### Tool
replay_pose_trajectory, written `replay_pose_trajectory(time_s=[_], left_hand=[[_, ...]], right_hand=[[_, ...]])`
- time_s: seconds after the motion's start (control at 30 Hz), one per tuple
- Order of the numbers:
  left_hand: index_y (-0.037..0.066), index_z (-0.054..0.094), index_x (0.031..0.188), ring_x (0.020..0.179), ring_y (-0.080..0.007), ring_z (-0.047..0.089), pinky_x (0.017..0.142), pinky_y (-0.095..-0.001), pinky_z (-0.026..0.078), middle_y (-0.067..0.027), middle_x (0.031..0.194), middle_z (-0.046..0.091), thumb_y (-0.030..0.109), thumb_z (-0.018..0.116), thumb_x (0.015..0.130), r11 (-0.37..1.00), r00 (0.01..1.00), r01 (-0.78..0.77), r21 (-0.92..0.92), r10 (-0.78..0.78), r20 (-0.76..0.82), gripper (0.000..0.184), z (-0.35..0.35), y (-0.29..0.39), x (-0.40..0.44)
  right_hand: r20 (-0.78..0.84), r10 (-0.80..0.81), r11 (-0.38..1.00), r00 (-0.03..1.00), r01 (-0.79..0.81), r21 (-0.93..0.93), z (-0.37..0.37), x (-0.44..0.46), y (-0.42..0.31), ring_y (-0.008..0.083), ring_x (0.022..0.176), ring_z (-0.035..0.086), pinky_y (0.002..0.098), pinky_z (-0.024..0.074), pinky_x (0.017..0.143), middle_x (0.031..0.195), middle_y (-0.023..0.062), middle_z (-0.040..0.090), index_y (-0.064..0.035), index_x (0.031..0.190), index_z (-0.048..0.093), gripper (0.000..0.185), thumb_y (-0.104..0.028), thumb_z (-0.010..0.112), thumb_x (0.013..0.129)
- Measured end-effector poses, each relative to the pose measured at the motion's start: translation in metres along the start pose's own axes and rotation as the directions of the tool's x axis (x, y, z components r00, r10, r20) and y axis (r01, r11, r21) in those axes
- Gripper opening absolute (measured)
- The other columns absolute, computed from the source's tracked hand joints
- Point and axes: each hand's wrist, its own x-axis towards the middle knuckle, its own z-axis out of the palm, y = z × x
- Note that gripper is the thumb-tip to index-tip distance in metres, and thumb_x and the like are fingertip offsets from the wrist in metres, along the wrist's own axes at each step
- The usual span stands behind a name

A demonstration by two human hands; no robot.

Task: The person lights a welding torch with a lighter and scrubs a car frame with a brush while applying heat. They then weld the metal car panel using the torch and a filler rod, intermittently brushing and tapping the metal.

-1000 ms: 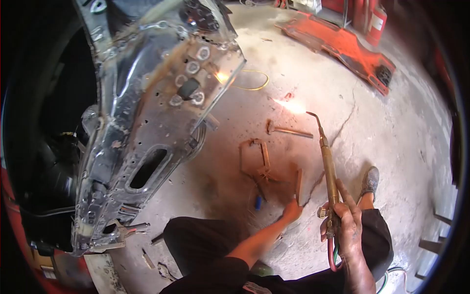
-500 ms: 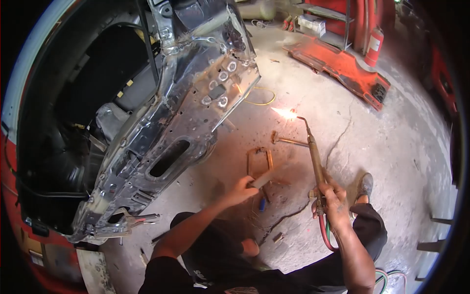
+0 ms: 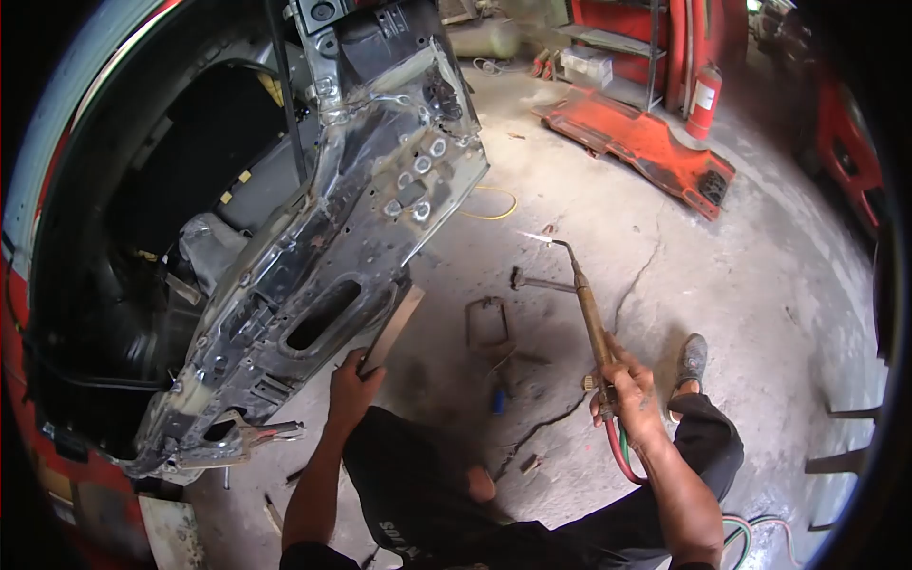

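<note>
My left hand [image 3: 356,388] is closed around the lower end of a flat brownish strip [image 3: 395,328], whose material I cannot make out. The strip slants up beside the edge of a bare metal car body panel [image 3: 366,228]; whether they touch is unclear. A brass gas torch [image 3: 591,318] is gripped in my right hand [image 3: 629,394], its bent nozzle pointing up and left with a small pale flame [image 3: 535,236] at the tip. Red and green hoses [image 3: 619,454] run from its rear end. Locking pliers [image 3: 271,432] are clamped near the panel's lower end.
On the concrete floor lie a hammer [image 3: 546,282], a rusty metal frame [image 3: 470,328] and a blue-handled tool [image 3: 499,401]. Farther off are a red metal panel [image 3: 636,147], a fire extinguisher [image 3: 703,103] and a shelf rack [image 3: 613,43]. Hoses [image 3: 750,524] trail at lower right.
My left hand has moved left with the strip, from over the floor to beside the car body panel. The torch flame has gone from large and bright orange to small and pale.
</note>
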Motion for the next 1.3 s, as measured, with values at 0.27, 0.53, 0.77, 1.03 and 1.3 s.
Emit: replay_pose_trajectory(time_s=[0.27, 0.53, 0.77, 1.03, 1.3], left_hand=[[0.004, 0.059, 0.142, 0.093, -0.0307, 0.078, 0.082, -0.0398, 0.059, -0.0204, 0.103, 0.077, 0.015, 0.079, 0.090, 1.000, 0.998, -0.002, -0.031, 0.000, -0.064, 0.057, 0.002, -0.010, -0.007], [0.003, 0.061, 0.141, 0.080, -0.0182, 0.067, 0.077, -0.0344, 0.055, -0.0129, 0.097, 0.073, 0.008, 0.076, 0.093, 0.982, 0.948, -0.172, -0.076, 0.145, -0.284, 0.050, -0.010, -0.001, -0.022], [0.001, 0.060, 0.143, 0.086, -0.0187, 0.068, 0.080, -0.0342, 0.055, -0.0124, 0.104, 0.074, 0.009, 0.074, 0.096, 0.980, 0.945, -0.168, -0.104, 0.130, -0.301, 0.049, -0.019, 0.000, -0.035], [0.001, 0.061, 0.144, 0.106, -0.0267, 0.072, 0.094, -0.0373, 0.055, -0.0192, 0.123, 0.073, 0.007, 0.071, 0.098, 0.986, 0.956, -0.137, -0.095, 0.106, -0.272, 0.048, -0.015, -0.002, -0.034], [0.002, 0.062, 0.143, 0.112, -0.0334, 0.071, 0.097, -0.0403, 0.054, -0.0213, 0.126, 0.072, 0.005, 0.071, 0.097, 0.973, 0.932, -0.224, -0.054, 0.198, -0.304, 0.047, -0.011, 0.001, -0.021]], right_hand=[[0.037, 0.003, 0.999, 0.999, -0.001, -0.049, 0.005, -0.015, -0.013, 0.0207, 0.058, 0.065, 0.0336, 0.0553, 0.050, 0.092, 0.0121, 0.064, 0.0012, 0.165, 0.033, 0.075, -0.019, 0.052, 0.096], [0.235, -0.010, 0.999, 0.972, 0.018, -0.034, 0.027, -0.010, -0.018, 0.0193, 0.062, 0.066, 0.0330, 0.0563, 0.052, 0.096, 0.0110, 0.064, -0.0029, 0.166, 0.035, 0.071, -0.011, 0.054, 0.097], [0.349, -0.048, 0.996, 0.936, 0.069, -0.050, 0.074, 0.007, -0.020, 0.0143, 0.061, 0.064, 0.0301, 0.0560, 0.053, 0.090, 0.0066, 0.065, -0.0092, 0.165, 0.040, 0.065, -0.012, 0.062, 0.103], [0.383, -0.041, 0.989, 0.923, 0.092, -0.115, 0.103, 0.038, -0.005, 0.0116, 0.061, 0.062, 0.0288, 0.0555, 0.053, 0.089, 0.0066, 0.067, -0.0128, 0.164, 0.043, 0.064, -0.018, 0.063, 0.104], [0.386, -0.028, 0.973, 0.922, 0.114, -0.203, 0.111, 0.043, -0.003, 0.0107, 0.062, 0.062, 0.0285, 0.0563, 0.054, 0.086, 0.0048, 0.066, -0.0156, 0.164, 0.043, 0.063, -0.015, 0.062, 0.105]])
